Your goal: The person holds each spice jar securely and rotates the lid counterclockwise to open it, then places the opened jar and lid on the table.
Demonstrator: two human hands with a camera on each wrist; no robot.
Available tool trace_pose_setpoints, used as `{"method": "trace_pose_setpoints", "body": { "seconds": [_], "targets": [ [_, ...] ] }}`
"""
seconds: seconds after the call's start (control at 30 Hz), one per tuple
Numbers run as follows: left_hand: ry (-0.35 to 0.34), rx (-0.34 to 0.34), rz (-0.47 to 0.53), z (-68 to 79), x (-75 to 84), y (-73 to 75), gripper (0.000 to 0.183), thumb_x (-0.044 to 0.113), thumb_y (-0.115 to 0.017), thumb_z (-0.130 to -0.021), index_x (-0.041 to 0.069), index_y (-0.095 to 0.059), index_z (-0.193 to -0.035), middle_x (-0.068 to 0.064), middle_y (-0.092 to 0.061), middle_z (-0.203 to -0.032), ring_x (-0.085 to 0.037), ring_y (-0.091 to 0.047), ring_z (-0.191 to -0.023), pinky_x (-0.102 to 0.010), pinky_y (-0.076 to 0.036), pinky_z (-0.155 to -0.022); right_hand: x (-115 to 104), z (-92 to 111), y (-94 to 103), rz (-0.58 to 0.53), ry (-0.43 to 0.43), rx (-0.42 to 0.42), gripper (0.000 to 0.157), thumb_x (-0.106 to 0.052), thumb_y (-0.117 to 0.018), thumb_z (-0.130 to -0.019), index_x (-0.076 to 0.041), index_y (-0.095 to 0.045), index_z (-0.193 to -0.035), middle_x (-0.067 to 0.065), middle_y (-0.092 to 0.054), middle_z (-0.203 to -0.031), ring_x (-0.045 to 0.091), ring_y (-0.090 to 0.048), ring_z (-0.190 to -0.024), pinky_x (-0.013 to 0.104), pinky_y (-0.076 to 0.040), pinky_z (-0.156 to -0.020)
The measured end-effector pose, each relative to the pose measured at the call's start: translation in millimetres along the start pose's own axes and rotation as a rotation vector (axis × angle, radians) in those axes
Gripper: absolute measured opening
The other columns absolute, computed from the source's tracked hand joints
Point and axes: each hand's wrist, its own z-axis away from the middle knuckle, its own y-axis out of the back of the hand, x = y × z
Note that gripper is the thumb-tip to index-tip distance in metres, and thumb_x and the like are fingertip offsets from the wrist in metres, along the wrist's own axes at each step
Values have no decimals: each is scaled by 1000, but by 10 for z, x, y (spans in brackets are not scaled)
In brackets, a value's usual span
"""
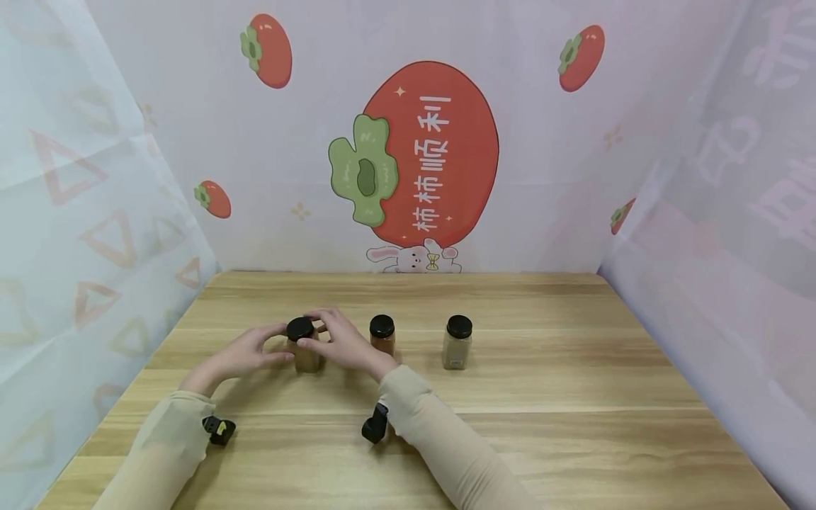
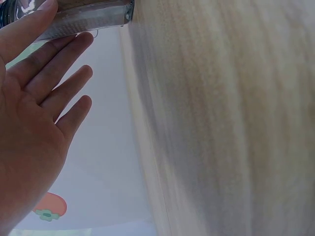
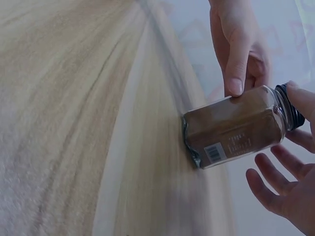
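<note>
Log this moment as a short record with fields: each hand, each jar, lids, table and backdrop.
left hand: touches side of left jar
right hand: holds left jar at its lid
left jar: brown contents, barcode label
middle jar: reddish-brown contents, partly behind right hand
right jar: pale contents, upright, apart from hands
lids: black, on all three
table: wood-grained
backdrop: pale, printed with fruit

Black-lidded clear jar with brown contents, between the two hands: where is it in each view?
Head: the jar is left of centre, below mid-height.
Left wrist: jar in the top-left corner, cut by the edge.
Right wrist: jar right of centre, about mid-height.
Shared landmark: pale wood-grain tabletop.
</note>
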Motion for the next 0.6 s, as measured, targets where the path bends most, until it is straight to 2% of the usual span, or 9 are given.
{"method": "trace_pose_setpoints", "body": {
  "seconds": [0.17,0.3,0.6],
  "targets": [
    [-9,4,-10,5,9,1,63,34,-65,-89,0,-45,-137,-23,-49,-138,-47,-41,-129,-66,-33,-103,-64,8,-36,-3,-37,78,57,-50,-60,-88,-20,-47,-134,2,-46,-134,19,-53,-117,25,-49,-89],
    [1,4,-21,3,15,5,64,35,-66,-89,0,-45,-137,-23,-49,-138,-47,-41,-129,-65,-33,-103,-107,5,-47,50,-54,123,56,-53,-62,-85,-21,-51,-129,4,-50,-129,21,-53,-117,27,-49,-90],
    [1,6,-24,0,-14,-1,62,36,-66,-89,1,-47,-137,-23,-50,-138,-46,-41,-128,-66,-33,-103,-139,6,-33,87,-59,127,52,-53,-62,-85,-21,-53,-126,8,-50,-129,22,-54,-116,28,-49,-89]
  ]
}}
